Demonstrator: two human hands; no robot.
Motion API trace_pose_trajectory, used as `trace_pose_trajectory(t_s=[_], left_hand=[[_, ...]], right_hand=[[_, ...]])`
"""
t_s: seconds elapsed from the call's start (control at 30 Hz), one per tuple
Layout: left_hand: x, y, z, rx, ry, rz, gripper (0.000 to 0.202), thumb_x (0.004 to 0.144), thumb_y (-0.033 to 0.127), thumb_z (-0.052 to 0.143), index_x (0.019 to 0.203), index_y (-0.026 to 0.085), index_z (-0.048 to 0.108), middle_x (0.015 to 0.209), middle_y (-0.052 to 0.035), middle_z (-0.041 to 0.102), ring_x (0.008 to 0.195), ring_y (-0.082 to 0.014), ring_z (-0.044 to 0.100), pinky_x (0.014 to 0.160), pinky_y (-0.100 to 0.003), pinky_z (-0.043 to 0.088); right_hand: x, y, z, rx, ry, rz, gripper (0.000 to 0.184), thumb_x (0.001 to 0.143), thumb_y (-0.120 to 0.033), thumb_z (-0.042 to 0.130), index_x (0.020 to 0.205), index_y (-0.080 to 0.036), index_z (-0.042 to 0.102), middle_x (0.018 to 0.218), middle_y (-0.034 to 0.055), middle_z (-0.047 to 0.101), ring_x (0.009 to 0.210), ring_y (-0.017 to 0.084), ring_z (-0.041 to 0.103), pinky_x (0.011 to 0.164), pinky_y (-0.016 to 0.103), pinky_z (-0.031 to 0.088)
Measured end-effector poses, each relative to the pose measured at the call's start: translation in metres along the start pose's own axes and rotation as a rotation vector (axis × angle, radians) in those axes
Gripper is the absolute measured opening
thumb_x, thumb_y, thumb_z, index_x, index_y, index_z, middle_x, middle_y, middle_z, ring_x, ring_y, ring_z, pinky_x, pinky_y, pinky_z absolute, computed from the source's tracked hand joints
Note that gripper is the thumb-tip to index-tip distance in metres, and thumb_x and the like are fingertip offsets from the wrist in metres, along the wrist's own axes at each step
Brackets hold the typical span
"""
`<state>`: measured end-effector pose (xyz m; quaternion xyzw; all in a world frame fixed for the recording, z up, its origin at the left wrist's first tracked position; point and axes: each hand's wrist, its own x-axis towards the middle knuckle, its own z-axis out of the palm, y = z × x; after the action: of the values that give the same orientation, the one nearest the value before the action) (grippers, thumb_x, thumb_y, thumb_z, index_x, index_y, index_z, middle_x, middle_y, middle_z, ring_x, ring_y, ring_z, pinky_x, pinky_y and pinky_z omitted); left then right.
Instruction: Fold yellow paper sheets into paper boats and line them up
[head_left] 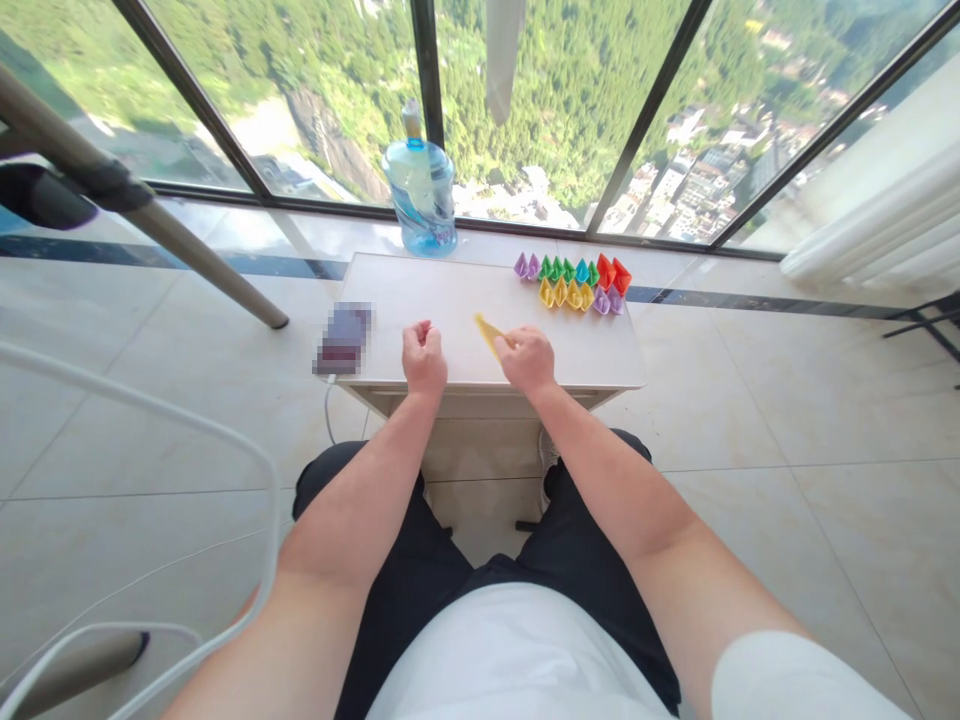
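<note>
Over the front part of a small white table (442,290), my right hand (529,358) pinches a folded piece of yellow paper (489,333), which points up and to the left. My left hand (424,356) is curled closed beside it, apart from the paper; whether anything lies inside its fingers is hidden. Toward the table's back right corner stand folded paper boats in two rows: purple, green, blue and red ones (614,274) behind, yellow (559,292) and purple ones in front.
A blurred-out, phone-like device (345,338) lies at the table's left edge with a cable (328,412) hanging down. Behind the table, a large blue water bottle (421,195) stands by the window. A metal pole (202,255) slants in from the left; a white curtain (885,215) hangs right.
</note>
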<state>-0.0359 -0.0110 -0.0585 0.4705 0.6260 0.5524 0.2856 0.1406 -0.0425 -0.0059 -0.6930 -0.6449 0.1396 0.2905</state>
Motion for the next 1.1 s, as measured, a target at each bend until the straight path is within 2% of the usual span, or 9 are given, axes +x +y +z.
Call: trace_pose_trajectory(t_s=[0.13,0.3,0.4,0.5,0.57,0.67,0.77,0.93,1.1], left_hand=[[-0.009,0.023,0.001,0.087,-0.046,0.144,0.024,0.092,0.031,0.052,0.107,0.019,0.067,0.103,-0.0071,0.072,0.096,-0.0204,0.066,0.083,-0.033,0.054],[-0.016,0.040,0.004,0.327,-0.325,0.608,0.025,0.094,0.026,0.052,0.104,0.021,0.074,0.108,-0.0073,0.074,0.107,-0.0227,0.063,0.102,-0.039,0.048],[-0.015,0.038,0.010,0.513,-0.567,0.647,0.029,0.096,0.024,0.047,0.100,0.020,0.076,0.111,-0.0089,0.075,0.109,-0.0248,0.063,0.102,-0.041,0.047],[-0.014,0.032,0.016,0.671,-0.691,0.615,0.033,0.096,0.022,0.045,0.085,0.019,0.076,0.101,-0.0112,0.075,0.101,-0.0259,0.064,0.100,-0.041,0.048],[-0.013,0.029,0.019,0.714,-0.701,0.617,0.034,0.097,0.022,0.045,0.082,0.019,0.076,0.098,-0.0118,0.074,0.099,-0.0260,0.064,0.099,-0.041,0.048],[-0.011,0.028,0.023,0.733,-0.692,0.623,0.034,0.097,0.021,0.044,0.084,0.018,0.076,0.098,-0.0122,0.074,0.098,-0.0263,0.062,0.097,-0.041,0.048],[-0.004,0.030,0.026,0.779,-0.704,0.607,0.034,0.097,0.020,0.043,0.086,0.018,0.076,0.099,-0.0130,0.073,0.098,-0.0269,0.062,0.097,-0.041,0.048],[0.011,0.037,0.033,0.871,-0.672,0.569,0.024,0.090,0.019,0.053,0.100,0.015,0.074,0.109,-0.0161,0.070,0.109,-0.0308,0.061,0.098,-0.044,0.047],[0.024,0.037,0.036,0.842,-0.667,0.500,0.050,0.081,0.021,0.065,0.131,0.013,0.063,0.125,-0.0161,0.068,0.120,-0.0332,0.058,0.105,-0.046,0.044]], right_hand=[[0.026,0.001,0.011,0.478,0.035,0.415,0.009,0.080,-0.021,0.061,0.087,-0.018,0.066,0.081,0.0007,0.068,0.075,0.015,0.065,0.068,0.026,0.052],[0.023,0.005,0.029,0.771,-0.044,0.692,0.026,0.077,-0.016,0.064,0.102,-0.017,0.057,0.095,0.0043,0.071,0.072,0.014,0.069,0.060,0.024,0.056],[0.019,0.015,0.020,0.473,-0.184,0.582,0.026,0.079,-0.029,0.069,0.101,-0.018,0.060,0.094,0.0093,0.073,0.080,0.022,0.071,0.068,0.032,0.057],[0.023,0.026,0.002,-0.036,0.000,0.373,0.038,0.084,-0.038,0.067,0.114,-0.016,0.060,0.105,0.0154,0.072,0.097,0.029,0.070,0.084,0.039,0.054],[0.029,0.030,-0.007,-0.177,-0.007,0.168,0.028,0.090,-0.032,0.058,0.114,-0.017,0.063,0.111,0.0138,0.072,0.103,0.027,0.068,0.090,0.038,0.051],[0.039,0.032,-0.008,-0.227,-0.200,-0.059,0.022,0.092,-0.026,0.055,0.106,-0.020,0.070,0.109,0.0092,0.074,0.101,0.023,0.067,0.090,0.032,0.049],[0.048,0.029,-0.002,-0.259,-0.332,-0.103,0.020,0.091,-0.026,0.057,0.100,-0.022,0.075,0.105,0.0072,0.077,0.097,0.022,0.068,0.088,0.031,0.048],[0.061,0.027,0.003,-0.327,-0.367,-0.096,0.016,0.088,-0.026,0.061,0.096,-0.023,0.075,0.100,0.0064,0.077,0.094,0.023,0.068,0.084,0.033,0.048],[0.069,0.026,0.003,-0.330,-0.377,-0.196,0.027,0.085,-0.021,0.064,0.110,-0.021,0.072,0.118,0.0086,0.072,0.114,0.025,0.062,0.096,0.035,0.046]])
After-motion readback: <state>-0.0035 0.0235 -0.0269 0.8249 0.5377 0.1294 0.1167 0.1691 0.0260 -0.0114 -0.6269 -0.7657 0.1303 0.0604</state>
